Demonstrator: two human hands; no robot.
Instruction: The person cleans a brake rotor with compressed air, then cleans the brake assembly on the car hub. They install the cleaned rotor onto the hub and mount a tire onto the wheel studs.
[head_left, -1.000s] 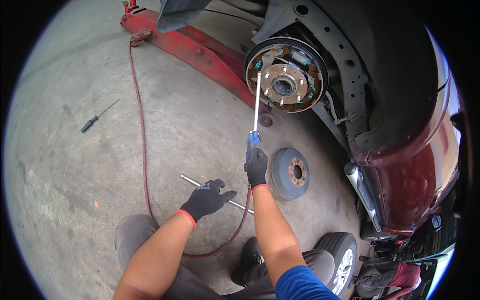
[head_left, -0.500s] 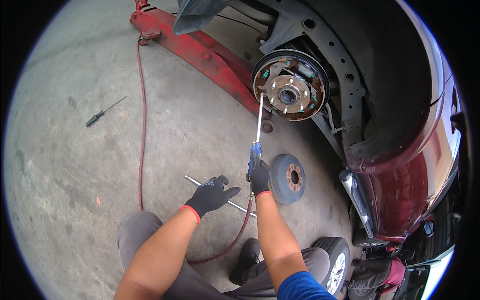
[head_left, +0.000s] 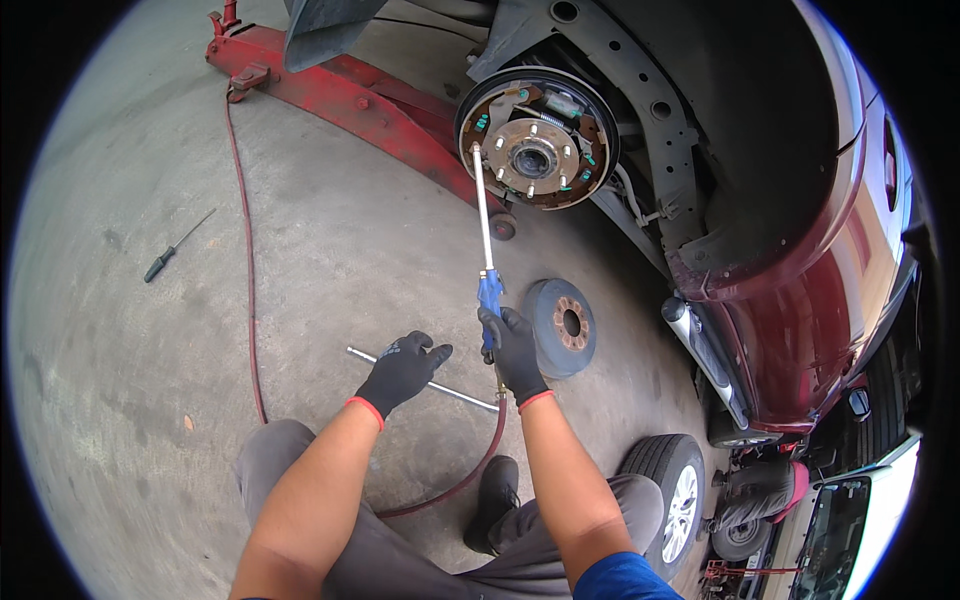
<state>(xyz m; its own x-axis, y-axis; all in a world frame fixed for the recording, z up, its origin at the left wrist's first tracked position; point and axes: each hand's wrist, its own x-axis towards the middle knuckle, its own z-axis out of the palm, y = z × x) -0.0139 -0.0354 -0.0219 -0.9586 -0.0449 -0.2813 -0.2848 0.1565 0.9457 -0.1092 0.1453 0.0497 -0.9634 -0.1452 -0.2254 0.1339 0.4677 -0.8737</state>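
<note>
My right hand [head_left: 515,352], in a black glove with a red cuff, is closed round a blue air blow gun [head_left: 489,296]. Its long silver nozzle reaches up to the left side of an exposed drum brake assembly [head_left: 488,112] with brown shoes, springs and a studded hub [head_left: 555,160]. A dark red hose [head_left: 499,430] hangs from the gun's lower end. My left hand [head_left: 396,376], gloved alike, holds nothing; its thumb and fingers are apart, over a silver metal bar [head_left: 463,394] on the floor. Just right of the gun lies a removed brake drum [head_left: 548,345].
A red floor jack [head_left: 330,95] reaches under the raised dark red vehicle [head_left: 790,350]. On the floor at left are a screwdriver [head_left: 160,263] and more hose [head_left: 247,250]. An alloy wheel [head_left: 683,505] stands lower right; beyond it another person [head_left: 755,495] bends over.
My view has turned slightly, so most of the scene sits farther left. The nozzle tip stays at the brake's left side, and the right hand keeps its grip. My left hand remains empty.
</note>
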